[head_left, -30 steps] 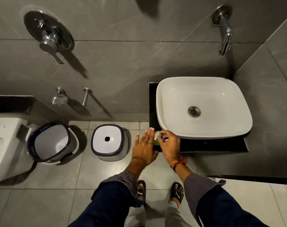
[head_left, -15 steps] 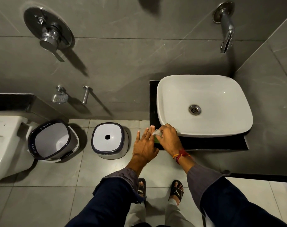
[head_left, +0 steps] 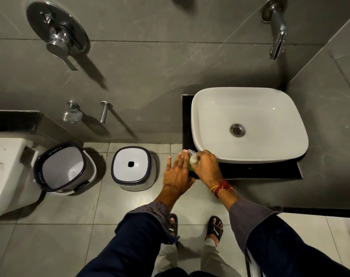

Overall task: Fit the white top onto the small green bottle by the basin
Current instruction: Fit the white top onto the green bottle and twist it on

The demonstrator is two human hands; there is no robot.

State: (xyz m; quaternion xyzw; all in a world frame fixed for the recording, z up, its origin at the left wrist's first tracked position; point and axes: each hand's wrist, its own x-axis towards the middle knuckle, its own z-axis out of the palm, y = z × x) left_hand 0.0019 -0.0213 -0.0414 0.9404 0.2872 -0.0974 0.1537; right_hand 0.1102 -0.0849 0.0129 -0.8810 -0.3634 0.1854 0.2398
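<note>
A small green bottle (head_left: 190, 166) stands on the front left corner of the black counter (head_left: 260, 172), beside the white basin (head_left: 250, 124). A white pump top (head_left: 193, 155) sits over the bottle's neck. My right hand (head_left: 207, 166) has its fingers closed around that top from the right. My left hand (head_left: 177, 172) lies against the bottle's left side with straight fingers; whether it grips the bottle is hidden. Most of the bottle is covered by both hands.
On the floor to the left stand a white stool (head_left: 132, 168) with a dark rim and a tilted bin (head_left: 64, 168). A toilet (head_left: 8, 172) is at far left. A wall spout (head_left: 278, 37) hangs over the basin.
My right hand has turned slightly on the white top and both hands sit a little closer over the bottle. The view shifted slightly.
</note>
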